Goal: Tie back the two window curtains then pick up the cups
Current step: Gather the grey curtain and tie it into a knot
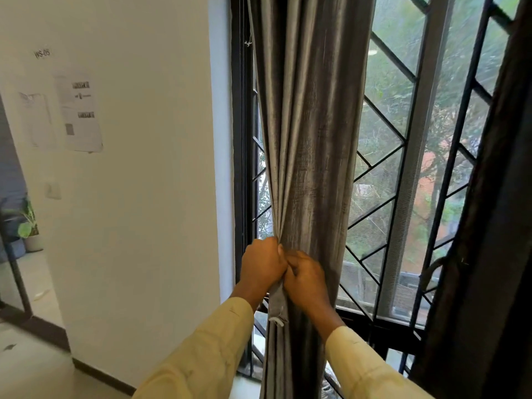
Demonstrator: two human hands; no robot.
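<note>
Grey curtain [311,139] bunched at the left side of the window, both hands clamped on it at waist of the bundle.

Left hand [263,264] is curled tight on the gathered folds at the bundle's left edge. Right hand [306,279] touches it, fingers curled in on a grey fabric strip [277,303] whose frayed end hangs between the wrists; fingertips are hidden, so I can't tell the exact grip. Diamond window grille [383,122] sits behind. Dark curtain [495,226] hangs at far right, well apart. White wall [144,168] on the left carries printed papers [80,113].
</note>
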